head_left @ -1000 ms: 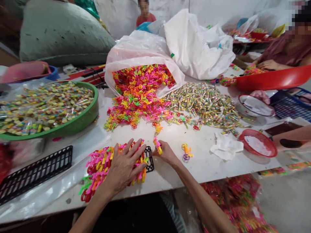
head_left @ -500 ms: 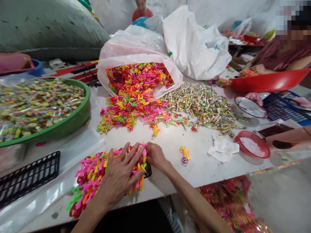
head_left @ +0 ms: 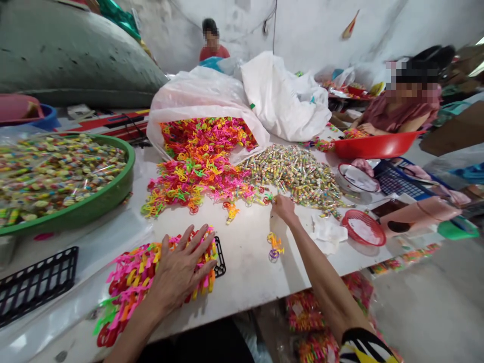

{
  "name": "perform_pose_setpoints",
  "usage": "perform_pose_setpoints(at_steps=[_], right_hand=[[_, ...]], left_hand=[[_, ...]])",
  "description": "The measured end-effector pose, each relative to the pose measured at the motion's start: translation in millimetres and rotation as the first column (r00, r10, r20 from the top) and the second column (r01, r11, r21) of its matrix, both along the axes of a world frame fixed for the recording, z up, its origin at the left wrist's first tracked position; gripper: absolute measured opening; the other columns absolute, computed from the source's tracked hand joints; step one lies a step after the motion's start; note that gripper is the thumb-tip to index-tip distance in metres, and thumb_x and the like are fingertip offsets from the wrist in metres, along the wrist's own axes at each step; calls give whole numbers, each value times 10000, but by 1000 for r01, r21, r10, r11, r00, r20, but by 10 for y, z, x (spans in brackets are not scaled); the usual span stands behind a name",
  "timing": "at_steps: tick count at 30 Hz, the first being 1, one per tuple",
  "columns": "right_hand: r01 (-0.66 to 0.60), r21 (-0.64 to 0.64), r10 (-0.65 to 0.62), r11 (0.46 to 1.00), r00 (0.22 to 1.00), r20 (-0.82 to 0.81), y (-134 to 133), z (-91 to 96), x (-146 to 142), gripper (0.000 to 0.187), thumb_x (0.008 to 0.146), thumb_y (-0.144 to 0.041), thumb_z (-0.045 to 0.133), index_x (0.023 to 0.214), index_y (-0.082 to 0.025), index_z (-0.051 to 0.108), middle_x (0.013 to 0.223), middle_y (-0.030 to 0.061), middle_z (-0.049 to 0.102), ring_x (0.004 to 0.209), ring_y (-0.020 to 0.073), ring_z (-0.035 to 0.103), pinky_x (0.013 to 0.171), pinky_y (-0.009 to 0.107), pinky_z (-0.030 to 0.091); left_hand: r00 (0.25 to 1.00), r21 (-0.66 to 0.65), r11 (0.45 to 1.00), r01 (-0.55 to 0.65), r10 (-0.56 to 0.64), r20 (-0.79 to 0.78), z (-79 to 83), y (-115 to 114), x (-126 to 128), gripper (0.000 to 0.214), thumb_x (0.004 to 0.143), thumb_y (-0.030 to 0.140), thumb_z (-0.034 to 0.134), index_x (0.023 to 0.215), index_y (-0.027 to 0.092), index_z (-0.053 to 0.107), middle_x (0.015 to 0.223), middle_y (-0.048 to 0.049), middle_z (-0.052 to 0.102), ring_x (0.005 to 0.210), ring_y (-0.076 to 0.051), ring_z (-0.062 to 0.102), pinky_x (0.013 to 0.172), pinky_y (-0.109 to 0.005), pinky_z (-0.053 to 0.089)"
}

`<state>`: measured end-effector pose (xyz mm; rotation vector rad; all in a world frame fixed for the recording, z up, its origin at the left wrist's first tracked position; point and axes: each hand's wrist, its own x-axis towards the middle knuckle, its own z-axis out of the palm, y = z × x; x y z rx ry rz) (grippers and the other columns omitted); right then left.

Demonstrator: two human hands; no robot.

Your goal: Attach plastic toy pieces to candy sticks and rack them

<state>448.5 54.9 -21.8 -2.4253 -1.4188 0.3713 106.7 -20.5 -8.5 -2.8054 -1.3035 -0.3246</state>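
Bare central table [head_left: 244, 254] reaches the near edge. Left hand [head_left: 180, 271] splays over toy rows [head_left: 132, 277]; right hand [head_left: 284, 207] is at a green toy [head_left: 267, 197], grip unclear.

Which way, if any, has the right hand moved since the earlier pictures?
Yes: the right hand moved right and forward, from beside the black rack to the near edge of the tube pile.

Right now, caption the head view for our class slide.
Left hand spread over bright plastic toys, right hand beside heaped wrapped candies.
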Motion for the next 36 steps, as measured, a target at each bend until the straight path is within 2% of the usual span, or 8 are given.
perform_pose_setpoints(at_steps=[9, 14, 16, 19, 22, 27, 32, 36], right_hand=[[-24, 145, 78, 989, 920, -384, -703, -223, -611, 178, 647, -160, 492, 804, -150, 577, 661, 22, 604, 576, 129, 554, 495, 207, 404], [-167, 114, 175, 979, 417, -892, -1080, -334, -1395, 44, 619, -192, 500, 637, -167, 531, 467, -36, 505, 398, 101, 470, 414, 214, 393], [-158, 151, 193, 976, 303, -933, -1142, -370, -1627, 68, 596, -198, 533, 656, -172, 513, 495, -39, 522, 437, 114, 498, 444, 228, 419], [-105, 274, 294, 956, 344, -892, -1186, -401, -1772, 81, 604, -198, 559, 662, -177, 506, 579, -32, 541, 521, 114, 502, 492, 216, 411], [-275, 358, 451, 892, 556, -698, -1215, -387, -1739, 40, 664, -180, 522, 627, -181, 507, 616, -14, 536, 577, 125, 496, 543, 222, 392], [-612, 163, 633, 774, 737, -236, -1284, -339, -1788, 173, 701, -112, 474, 838, -174, 560, 812, 52, 591, 671, 168, 543, 596, 260, 382], [-524, 116, 534, 844, 800, -273, -1314, -319, -1795, 154, 733, -150, 525, 824, -220, 628, 821, 9, 619, 678, 136, 570, 588, 219, 405], [-415, 45, 414, 909, 884, -215, -848, -129, -1223, 224, 719, -190, 567, 925, -234, 645, 861, -1, 641, 716, 140, 585, 619, 217, 424]], left_hand=[[1000, -16, 1000, -19, 19, -14, 49, -26, 19, 519, 849, 472, 353, 1342, 342, 259, 1405, 3, 304, 1273, -311, 270, 981, -590, 94], [998, -33, 999, -29, 28, -49, 66, -35, 32, 496, 865, 443, 324, 1345, 336, 257, 1413, 5, 289, 1284, -294, 249, 994, -580, 79], [998, -28, 999, -34, 33, -56, 60, -36, 32, 465, 882, 405, 298, 1340, 334, 271, 1413, 9, 290, 1287, -280, 246, 1002, -574, 62], [997, -29, 999, -43, 41, -66, 57, -40, 32, 446, 895, 370, 274, 1339, 325, 279, 1415, 15, 285, 1293, -264, 234, 1009, -567, 44], [997, -50, 998, -47, 43, -67, 77, -43, 37, 436, 899, 361, 261, 1333, 326, 296, 1414, 20, 288, 1294, -264, 234, 1012, -567, 35], [998, -67, 997, -32, 28, -49, 83, -27, 31, 472, 877, 416, 308, 1338, 313, 295, 1414, -5, 290, 1290, -297, 239, 1006, -588, 49], [1000, -23, 1000, -12, 12, 1, 9, -8, 8, 488, 860, 441, 334, 1334, 333, 292, 1392, -14, 339, 1281, -307, 259, 999, -607, 65], [1000, 6, 1000, -6, 6, -10, -22, 1, 0, 482, 868, 428, 324, 1338, 328, 283, 1402, -9, 318, 1281, -303, 258, 1000, -608, 70]])
